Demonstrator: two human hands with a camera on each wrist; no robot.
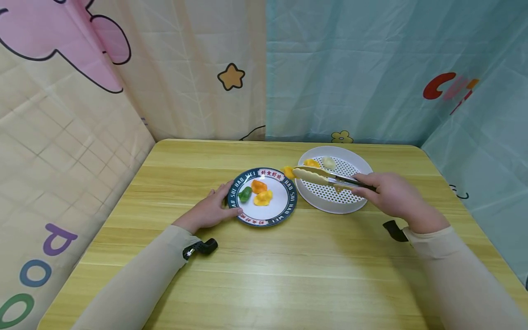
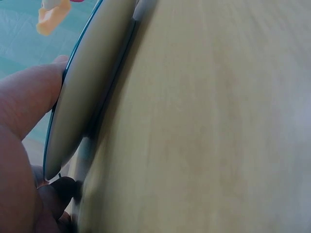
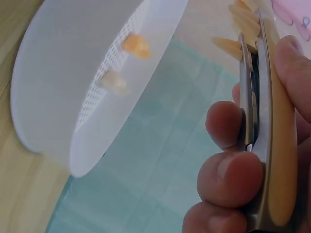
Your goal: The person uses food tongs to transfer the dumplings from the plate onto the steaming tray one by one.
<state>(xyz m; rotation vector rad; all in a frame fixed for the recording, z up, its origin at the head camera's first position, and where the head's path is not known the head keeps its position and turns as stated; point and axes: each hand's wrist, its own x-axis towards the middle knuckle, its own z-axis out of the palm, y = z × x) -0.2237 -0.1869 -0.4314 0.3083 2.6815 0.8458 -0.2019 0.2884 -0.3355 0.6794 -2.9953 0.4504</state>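
Observation:
My left hand [image 1: 212, 207] holds the near left side of a white plate [image 1: 274, 215] with a dark blue lettered rim, thumb over the rim and fingers under it in the left wrist view. On the plate lie a green [image 1: 245, 194], an orange [image 1: 258, 186] and a yellow [image 1: 263, 198] dumpling-shaped piece. My right hand [image 1: 393, 195] grips kitchen tongs [image 1: 313, 177] with tan scalloped tips, fingers curled round the handles [image 3: 282, 165]. Their tips pinch another yellow piece [image 1: 288, 172] above the plate's right rim.
A round white basket [image 1: 330, 208] with a perforated bottom stands right beside the plate, under the tongs. Inside it are a yellow piece [image 1: 311, 163] and a whitish piece [image 1: 328, 162]. Printed curtains [image 1: 350, 68] hang behind the wooden table [image 1: 264, 275].

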